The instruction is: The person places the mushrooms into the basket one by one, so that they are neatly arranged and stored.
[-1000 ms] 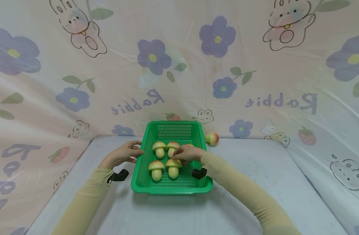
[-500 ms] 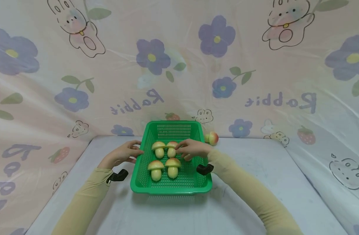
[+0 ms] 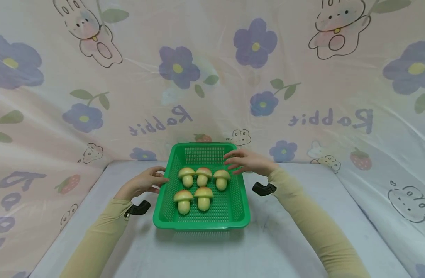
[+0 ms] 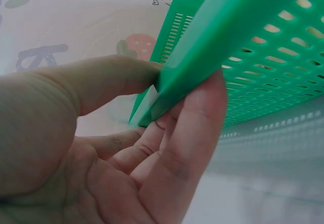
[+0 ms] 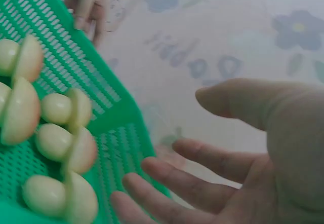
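A green plastic basket (image 3: 202, 225) with slotted walls stands on the table. Several toy mushrooms lie inside in two rows, among them a far-row mushroom (image 3: 221, 179) at the right and a near-row mushroom (image 3: 183, 201) at the left. My left hand (image 3: 143, 183) pinches the basket's left rim; in the left wrist view, the thumb is on one side of the green rim (image 4: 202, 46) and fingers are on the other. Over the far right rim is my right hand (image 3: 252, 161), its fingers spread and holding nothing. The right wrist view shows the relaxed right hand (image 5: 217, 178) beside the mushrooms (image 5: 81, 150).
The white table (image 3: 302, 216) extends on both sides of the basket and in front of it. A patterned cloth (image 3: 212, 85) hangs behind the table and at its sides. A black camera mount (image 3: 264, 189) sits on the right wrist.
My right hand has left the mushrooms, moving right and back to the far right rim. It uncovers the far-row right mushroom and now hides the one outside the basket. My left hand stays put.
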### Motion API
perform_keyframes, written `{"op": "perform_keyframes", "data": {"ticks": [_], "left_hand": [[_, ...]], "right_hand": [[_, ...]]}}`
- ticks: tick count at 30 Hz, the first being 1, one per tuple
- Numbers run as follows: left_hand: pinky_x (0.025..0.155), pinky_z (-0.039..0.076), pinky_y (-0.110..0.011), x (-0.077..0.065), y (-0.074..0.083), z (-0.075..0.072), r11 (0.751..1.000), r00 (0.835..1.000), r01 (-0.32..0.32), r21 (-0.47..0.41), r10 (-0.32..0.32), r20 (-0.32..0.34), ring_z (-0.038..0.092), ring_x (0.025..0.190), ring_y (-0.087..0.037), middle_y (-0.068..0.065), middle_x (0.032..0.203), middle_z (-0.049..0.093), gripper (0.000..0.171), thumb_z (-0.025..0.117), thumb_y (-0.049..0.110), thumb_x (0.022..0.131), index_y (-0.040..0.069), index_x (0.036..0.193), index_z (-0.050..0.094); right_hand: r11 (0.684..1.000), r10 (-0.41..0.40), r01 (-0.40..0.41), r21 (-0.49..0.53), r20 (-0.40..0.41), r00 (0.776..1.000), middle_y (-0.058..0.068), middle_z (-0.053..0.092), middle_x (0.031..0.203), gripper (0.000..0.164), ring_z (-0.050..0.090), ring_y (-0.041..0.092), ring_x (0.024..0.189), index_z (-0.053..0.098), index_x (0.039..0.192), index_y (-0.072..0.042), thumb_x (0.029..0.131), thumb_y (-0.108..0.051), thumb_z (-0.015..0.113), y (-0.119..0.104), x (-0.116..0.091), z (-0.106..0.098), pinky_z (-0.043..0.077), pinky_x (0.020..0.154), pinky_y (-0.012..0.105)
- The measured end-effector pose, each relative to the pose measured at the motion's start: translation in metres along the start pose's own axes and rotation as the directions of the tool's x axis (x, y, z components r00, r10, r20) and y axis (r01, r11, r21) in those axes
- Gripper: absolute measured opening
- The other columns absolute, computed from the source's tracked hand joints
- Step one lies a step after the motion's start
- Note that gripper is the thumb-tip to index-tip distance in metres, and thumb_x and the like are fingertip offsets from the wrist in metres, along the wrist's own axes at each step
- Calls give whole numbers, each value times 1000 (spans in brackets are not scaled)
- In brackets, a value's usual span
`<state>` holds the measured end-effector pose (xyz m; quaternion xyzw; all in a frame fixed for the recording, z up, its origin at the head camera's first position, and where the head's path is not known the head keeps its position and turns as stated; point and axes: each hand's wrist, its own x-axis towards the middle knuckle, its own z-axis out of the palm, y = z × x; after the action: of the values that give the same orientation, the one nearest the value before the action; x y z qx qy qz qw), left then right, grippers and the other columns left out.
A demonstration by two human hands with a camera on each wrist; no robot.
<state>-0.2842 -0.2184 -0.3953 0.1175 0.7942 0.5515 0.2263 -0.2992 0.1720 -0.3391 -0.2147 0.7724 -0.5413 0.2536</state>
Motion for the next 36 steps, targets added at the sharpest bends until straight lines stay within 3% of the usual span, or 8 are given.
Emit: {"op": "perform_keyframes", "data": {"ticks": [6, 14, 24, 36], "left_hand": [[75, 56, -39, 3, -3, -1, 1000, 1000, 11, 5, -11, -13, 63, 88, -27, -18, 107, 58, 58, 58, 14, 97, -1, 144, 28], [75, 56, -39, 3, -5, -1, 1000, 1000, 17, -4, -17, -15, 64, 87, -25, -18, 107, 59, 58, 58, 14, 97, 1, 145, 28], [75, 56, -39, 1, -4, 0, 1000, 1000, 7, -7, -7, -8, 63, 86, -25, -18, 105, 58, 59, 57, 13, 97, -1, 145, 26], [75, 56, -39, 3, -4, 1, 1000, 1000, 13, -11, -14, -16, 63, 87, -25, -19, 107, 58, 57, 58, 13, 97, 0, 145, 28]], "right_hand": [[998, -56, 57, 24, -69, 996, 27, 43, 138, 41, 47, 43, 123, 41, 140, -2, 103, -20, 46, 8, -18, -28, 38, 101, 57], [998, -31, 39, 52, -146, 989, 30, 41, 137, 48, 42, 46, 124, 38, 140, 1, 101, -25, 50, 28, -41, -48, 41, 100, 53], [997, 62, -52, 52, -216, 974, 24, 43, 138, 47, 48, 38, 123, 40, 139, 1, 102, -25, 50, 64, -55, -64, 43, 99, 49], [985, 168, -149, 92, -266, 949, 31, 39, 140, 56, 42, 45, 126, 31, 144, 5, 102, -27, 49, 113, -54, -74, 44, 98, 47]]}}
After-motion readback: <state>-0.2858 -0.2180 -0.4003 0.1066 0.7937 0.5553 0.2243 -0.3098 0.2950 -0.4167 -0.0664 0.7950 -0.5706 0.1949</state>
